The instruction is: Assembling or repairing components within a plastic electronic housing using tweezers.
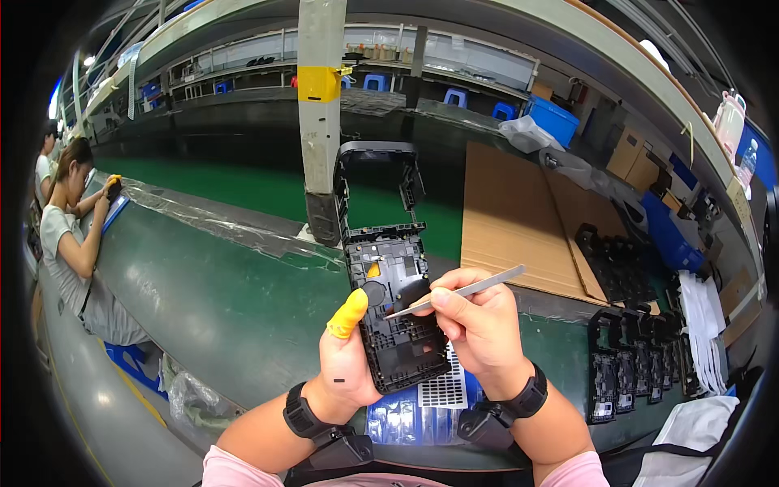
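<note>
Held in a left hand (345,361), above the near edge of a green worktop (243,300): a long black plastic housing (389,252), with its inner side facing the wearer. Gripped by the left rim toward its lower end, under a thumb in a yellow finger cover (349,314), with the other left fingers mostly hidden behind. Pointing away from the wearer along its long axis, with the far end tilted slightly left; open and hooped at that end, solid and ribbed at the near one. At the right rim, a right hand (491,329), with thumb and forefinger pinched narrow on metal tweezers (483,284), slanting leftward over the panel's lower half; impossible to tell whether touching. Partly hidden by the housing, a white sheet with black rectangles (445,394), over blue packaging (406,422). Toward the worktop's right end, a row of similar black housings (625,377).
</note>
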The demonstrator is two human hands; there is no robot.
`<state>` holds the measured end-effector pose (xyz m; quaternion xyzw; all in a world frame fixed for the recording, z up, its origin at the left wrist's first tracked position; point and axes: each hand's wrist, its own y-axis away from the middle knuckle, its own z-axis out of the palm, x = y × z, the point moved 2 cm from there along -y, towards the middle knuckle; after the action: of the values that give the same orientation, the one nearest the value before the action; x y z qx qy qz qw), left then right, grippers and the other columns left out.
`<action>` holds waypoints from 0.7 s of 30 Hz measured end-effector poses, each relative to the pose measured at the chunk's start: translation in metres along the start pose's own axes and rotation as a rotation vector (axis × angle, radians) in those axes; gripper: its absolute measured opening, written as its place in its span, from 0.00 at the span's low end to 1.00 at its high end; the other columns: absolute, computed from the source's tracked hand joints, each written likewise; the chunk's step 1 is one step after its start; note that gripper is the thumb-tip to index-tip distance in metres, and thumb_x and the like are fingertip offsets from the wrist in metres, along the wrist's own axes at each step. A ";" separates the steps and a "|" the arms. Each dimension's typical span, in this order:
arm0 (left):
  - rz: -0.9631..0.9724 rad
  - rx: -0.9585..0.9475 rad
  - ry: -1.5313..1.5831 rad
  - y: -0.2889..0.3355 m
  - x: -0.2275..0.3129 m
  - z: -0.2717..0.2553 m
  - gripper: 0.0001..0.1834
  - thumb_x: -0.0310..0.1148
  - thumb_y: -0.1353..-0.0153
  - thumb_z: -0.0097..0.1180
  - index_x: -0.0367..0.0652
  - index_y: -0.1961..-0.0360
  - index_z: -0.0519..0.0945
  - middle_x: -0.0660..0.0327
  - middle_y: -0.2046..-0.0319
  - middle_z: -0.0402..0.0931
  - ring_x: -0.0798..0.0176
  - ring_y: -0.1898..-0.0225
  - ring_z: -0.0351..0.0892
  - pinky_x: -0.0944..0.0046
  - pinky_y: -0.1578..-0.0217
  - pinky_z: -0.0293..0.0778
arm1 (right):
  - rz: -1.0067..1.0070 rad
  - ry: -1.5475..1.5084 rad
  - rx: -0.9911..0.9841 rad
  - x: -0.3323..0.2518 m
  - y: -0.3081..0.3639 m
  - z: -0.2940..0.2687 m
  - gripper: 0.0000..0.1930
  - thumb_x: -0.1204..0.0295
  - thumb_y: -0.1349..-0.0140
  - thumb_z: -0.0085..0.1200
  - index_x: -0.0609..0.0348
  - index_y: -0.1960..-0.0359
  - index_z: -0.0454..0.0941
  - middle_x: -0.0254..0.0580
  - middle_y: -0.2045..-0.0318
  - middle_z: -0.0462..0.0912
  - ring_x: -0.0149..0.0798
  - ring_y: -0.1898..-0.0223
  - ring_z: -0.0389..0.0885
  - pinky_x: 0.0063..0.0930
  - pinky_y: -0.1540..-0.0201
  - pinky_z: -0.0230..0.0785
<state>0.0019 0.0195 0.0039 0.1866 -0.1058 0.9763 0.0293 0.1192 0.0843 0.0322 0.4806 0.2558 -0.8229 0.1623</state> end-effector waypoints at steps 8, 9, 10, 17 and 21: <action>-0.056 0.009 0.040 0.002 -0.001 -0.002 0.29 0.51 0.40 0.40 0.35 0.49 0.67 0.50 0.57 0.73 0.55 0.58 0.75 0.55 0.54 0.71 | 0.045 0.058 -0.093 -0.019 0.015 0.017 0.06 0.79 0.47 0.55 0.67 0.68 0.74 0.43 0.75 0.79 0.22 0.83 0.68 0.13 0.81 0.60; -0.069 -0.034 0.033 0.001 -0.001 -0.004 0.29 0.51 0.39 0.40 0.34 0.49 0.67 0.50 0.57 0.73 0.55 0.57 0.75 0.56 0.53 0.71 | 0.068 0.142 -0.077 -0.019 0.020 0.022 0.06 0.78 0.47 0.56 0.67 0.68 0.75 0.40 0.75 0.79 0.21 0.82 0.69 0.13 0.80 0.60; -0.087 -0.019 0.046 0.001 -0.001 -0.006 0.28 0.50 0.39 0.41 0.33 0.50 0.67 0.51 0.57 0.73 0.57 0.57 0.75 0.58 0.52 0.70 | 0.071 0.156 -0.107 -0.017 0.025 0.025 0.07 0.77 0.47 0.57 0.67 0.68 0.76 0.36 0.76 0.78 0.21 0.81 0.70 0.13 0.80 0.61; -0.033 0.093 0.060 0.001 -0.002 -0.002 0.27 0.48 0.39 0.41 0.34 0.50 0.67 0.51 0.57 0.73 0.57 0.57 0.75 0.58 0.53 0.70 | 0.032 0.158 -0.047 -0.004 0.032 0.037 0.05 0.83 0.49 0.55 0.69 0.70 0.75 0.48 0.74 0.80 0.24 0.83 0.70 0.15 0.81 0.61; -0.033 0.092 0.070 0.001 -0.003 -0.005 0.27 0.49 0.39 0.41 0.34 0.50 0.67 0.51 0.57 0.73 0.57 0.57 0.75 0.58 0.53 0.70 | -0.033 0.191 -0.033 -0.002 0.035 0.041 0.05 0.83 0.49 0.55 0.69 0.70 0.75 0.47 0.73 0.80 0.24 0.81 0.71 0.15 0.78 0.63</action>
<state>0.0027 0.0193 -0.0018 0.1552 -0.0565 0.9854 0.0407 0.1095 0.0318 0.0413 0.5501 0.2914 -0.7715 0.1312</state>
